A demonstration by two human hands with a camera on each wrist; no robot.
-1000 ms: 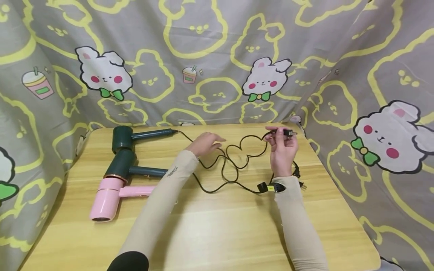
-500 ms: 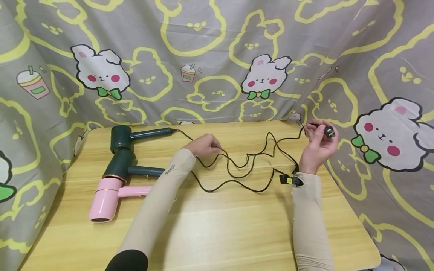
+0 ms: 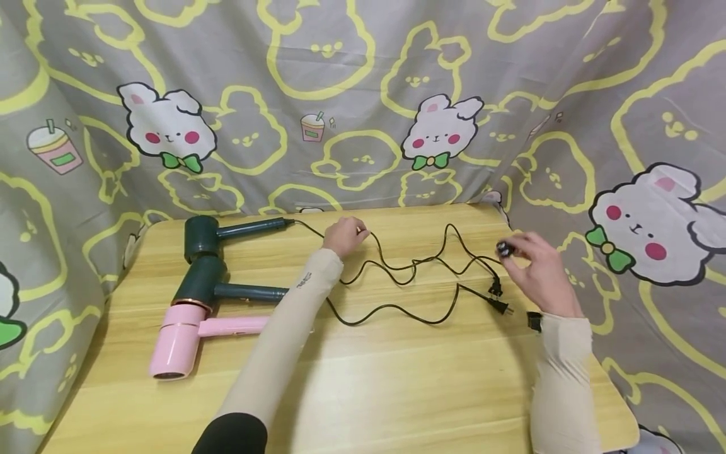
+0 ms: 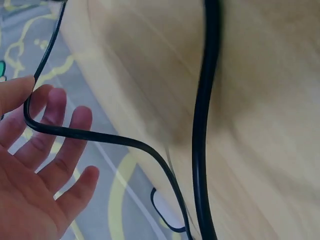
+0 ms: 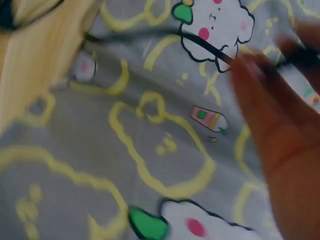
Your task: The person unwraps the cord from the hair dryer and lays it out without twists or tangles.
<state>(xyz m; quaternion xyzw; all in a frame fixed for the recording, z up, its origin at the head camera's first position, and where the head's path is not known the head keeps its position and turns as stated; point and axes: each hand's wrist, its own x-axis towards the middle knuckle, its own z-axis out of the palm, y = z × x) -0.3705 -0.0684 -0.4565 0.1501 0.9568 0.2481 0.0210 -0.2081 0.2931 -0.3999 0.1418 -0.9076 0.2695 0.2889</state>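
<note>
1. Since the earlier frames the right hand (image 3: 539,277) has come down from its raised position at the far right edge and now sits low over the table (image 3: 363,391), plug (image 3: 505,248) still pinched. The left hand (image 3: 345,236) has slid a little farther back along the cord (image 3: 397,267), and the loops have spread flatter.
2. Table: wooden top, hemmed in by cartoon-print curtain (image 3: 351,101) on three sides.
3. Dryers: three lie at the left, two green ones (image 3: 207,234) (image 3: 198,284) and a pink one (image 3: 180,337). Compact, rigid shells; probably light, safest lifted by the handle. The worked cord runs from the far green dryer's handle.
4. Cord: thin, black, limp. It snakes from the dryer past the left hand and across mid-table to the right hand. Judged soft, springy, and prone to tangle; best taken near its ends or gathered in loops, not yanked.
5. Left hand: fingers loosely curled in the head view; in the wrist view they spread nearly straight, the cord (image 4: 100,136) crossing them, hooked rather than gripped.
6. Right hand: thumb and fingertips pinch the plug body. Wrist view too blurred to confirm detail.
7. Spare plugs: two more (image 3: 496,290) (image 3: 502,307) lie just left of the right hand. Hard, small; grip the body, not the prongs.
</note>
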